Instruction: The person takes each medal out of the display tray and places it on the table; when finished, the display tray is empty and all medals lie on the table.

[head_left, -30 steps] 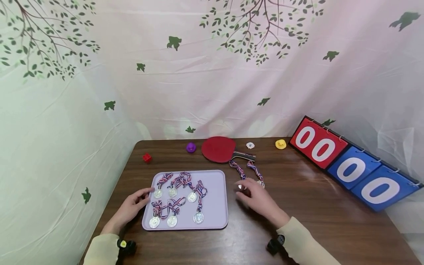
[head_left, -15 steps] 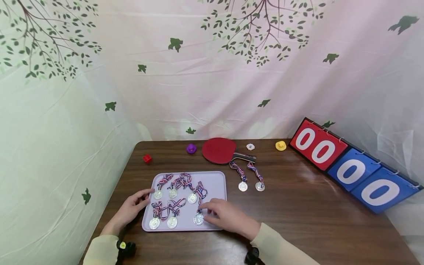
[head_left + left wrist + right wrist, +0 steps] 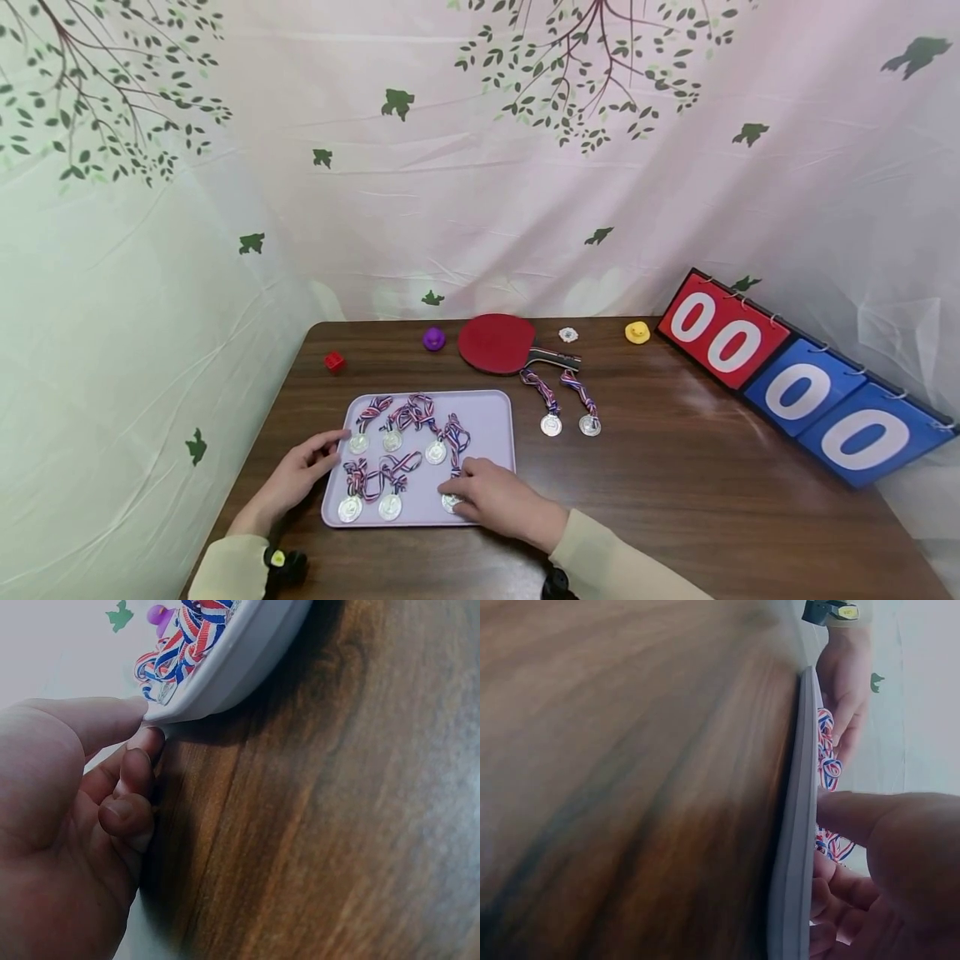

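Note:
A pale lilac tray [image 3: 491,421] lies on the wooden table, bearing several silver medals [image 3: 390,506] with red, white and blue ribbons, set roughly in two rows. My left hand [image 3: 288,479] pinches the tray's left rim; the left wrist view has the thumb on top of the tray edge [image 3: 240,682] and fingertips beneath it. Over the tray's lower right, my right hand [image 3: 504,502] has thumb and forefinger at either side of a medal [image 3: 450,502], partly covering it. That medal's ribbon [image 3: 456,435] stretches away behind the fingers. In the right wrist view, the medal itself is hidden.
Two medals [image 3: 551,425] lie right of the tray, below a red table tennis bat [image 3: 497,343]. Farther back are a red block [image 3: 333,362], a purple duck [image 3: 433,339], a small white piece [image 3: 567,335] and a yellow duck [image 3: 637,332]. A flip scoreboard [image 3: 798,379] stands at right.
My right hand has left the two medals on the table, moved left over the tray, and come down onto its lower right medal. The left hand stays at the rim.

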The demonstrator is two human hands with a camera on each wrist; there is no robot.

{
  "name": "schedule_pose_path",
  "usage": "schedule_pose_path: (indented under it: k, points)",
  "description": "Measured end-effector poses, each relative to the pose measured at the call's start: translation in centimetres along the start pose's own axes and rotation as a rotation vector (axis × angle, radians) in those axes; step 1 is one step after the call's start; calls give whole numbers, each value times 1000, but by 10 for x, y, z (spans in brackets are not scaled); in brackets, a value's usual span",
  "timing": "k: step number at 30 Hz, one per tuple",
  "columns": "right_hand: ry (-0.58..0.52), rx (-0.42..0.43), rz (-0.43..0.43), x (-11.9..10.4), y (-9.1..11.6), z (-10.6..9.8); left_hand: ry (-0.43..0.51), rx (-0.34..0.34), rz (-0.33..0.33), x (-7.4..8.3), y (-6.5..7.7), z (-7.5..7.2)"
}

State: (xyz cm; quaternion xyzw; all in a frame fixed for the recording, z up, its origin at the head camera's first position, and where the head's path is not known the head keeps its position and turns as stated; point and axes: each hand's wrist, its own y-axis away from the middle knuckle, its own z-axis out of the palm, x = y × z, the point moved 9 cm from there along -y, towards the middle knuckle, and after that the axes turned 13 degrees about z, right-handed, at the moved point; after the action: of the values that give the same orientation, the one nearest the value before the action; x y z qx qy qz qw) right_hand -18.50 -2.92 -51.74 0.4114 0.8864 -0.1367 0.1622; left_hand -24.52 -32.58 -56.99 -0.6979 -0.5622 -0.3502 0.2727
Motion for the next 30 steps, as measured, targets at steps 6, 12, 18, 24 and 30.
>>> schedule_pose_path:
  k: [6, 12, 18, 24, 30]
  points:
    - [-23, 65, -7, 2, 2, -7, -9, 0, -6, 1, 0, 0]
    - [-52, 48, 26, 5, 4, -8, -10, -6, -5, 2, 1, 0]
    - [-159, -4, 110, 14, 5, -8, -1, -4, 2, 3, 1, 0]
    - [-261, -60, 163, 20, 5, -7, 7, -2, -5, 3, 2, 0]
    - [-317, -52, 150, 25, 7, -7, 9, 2, 8, 2, 1, 0]
